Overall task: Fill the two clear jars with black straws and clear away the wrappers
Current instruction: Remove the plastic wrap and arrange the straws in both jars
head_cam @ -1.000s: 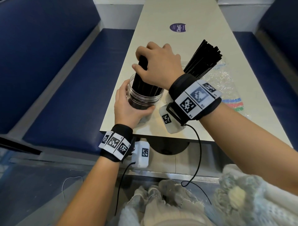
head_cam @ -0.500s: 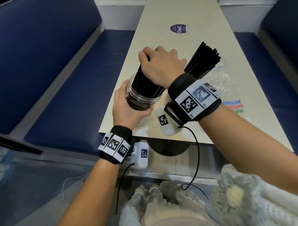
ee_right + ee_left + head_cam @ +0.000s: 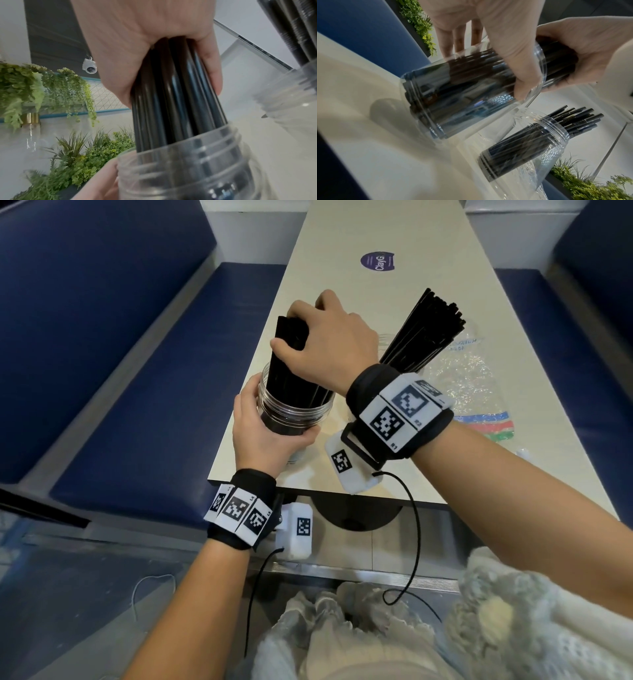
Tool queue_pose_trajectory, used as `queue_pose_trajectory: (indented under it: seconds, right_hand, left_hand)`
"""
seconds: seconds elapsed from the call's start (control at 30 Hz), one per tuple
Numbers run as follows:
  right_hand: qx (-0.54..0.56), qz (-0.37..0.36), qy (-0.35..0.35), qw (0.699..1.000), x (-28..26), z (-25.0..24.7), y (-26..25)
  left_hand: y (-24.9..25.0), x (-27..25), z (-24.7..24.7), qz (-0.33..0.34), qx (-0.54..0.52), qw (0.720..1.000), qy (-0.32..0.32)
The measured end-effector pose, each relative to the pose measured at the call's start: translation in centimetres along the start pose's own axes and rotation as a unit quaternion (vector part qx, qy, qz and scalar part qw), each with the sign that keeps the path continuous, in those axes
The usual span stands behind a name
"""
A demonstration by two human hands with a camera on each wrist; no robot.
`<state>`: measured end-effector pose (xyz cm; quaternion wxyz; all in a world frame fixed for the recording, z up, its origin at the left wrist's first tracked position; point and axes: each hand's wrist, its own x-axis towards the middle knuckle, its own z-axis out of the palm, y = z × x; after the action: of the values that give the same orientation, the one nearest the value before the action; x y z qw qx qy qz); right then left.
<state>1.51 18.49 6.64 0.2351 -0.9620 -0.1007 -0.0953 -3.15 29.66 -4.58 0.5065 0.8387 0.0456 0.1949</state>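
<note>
My left hand (image 3: 263,436) grips a clear jar (image 3: 294,419) near the table's front left corner; the left wrist view shows this jar (image 3: 471,94) tilted. A bundle of black straws (image 3: 291,364) stands in it, and my right hand (image 3: 325,344) is wrapped round the bundle's upper part. From the right wrist, the straws (image 3: 173,94) run from my fist down into the jar's threaded mouth (image 3: 188,159). Behind my right wrist a second clear jar (image 3: 527,146) holds more black straws (image 3: 424,333) leaning right.
A crumpled clear plastic wrapper (image 3: 469,392) with coloured stripes lies on the cream table (image 3: 376,234) to the right of the jars. A round purple sticker (image 3: 377,262) sits farther back. Blue benches (image 3: 144,385) flank the table on both sides.
The jar in my left hand has tilted, its mouth moving leftward. My right hand has swung the straw bundle's top to the left with it. The second jar has stayed put.
</note>
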Motion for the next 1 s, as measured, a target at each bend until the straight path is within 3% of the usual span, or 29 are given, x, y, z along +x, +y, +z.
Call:
queue_pose_trajectory:
  seconds: [0.23,0.4,0.63,0.77,1.0]
  right_hand:
    - [0.079,0.063,0.019,0.995,0.0,-0.9,-0.4]
    - [-0.016,0.034,-0.047,0.998,-0.5,-0.8,-0.5]
    - [-0.141,-0.019,-0.015,0.99,-1.0,-0.4,-0.8]
    - [-0.063,0.022,-0.079,0.995,-0.3,-0.3,-0.6]
    - [-0.019,0.058,-0.039,0.997,0.6,-0.9,0.3]
  left_hand:
    - [0.0,-0.4,-0.3,0.008,0.002,1.0,-0.001]
    - [0.3,-0.8,-0.3,0.008,0.012,1.0,-0.003]
    - [0.3,-0.9,-0.4,-0.011,0.009,1.0,0.002]
    - [0.3,-0.8,-0.2,-0.008,0.009,1.0,0.004]
    - [1.2,-0.4,0.1,0.002,0.036,0.999,-0.004]
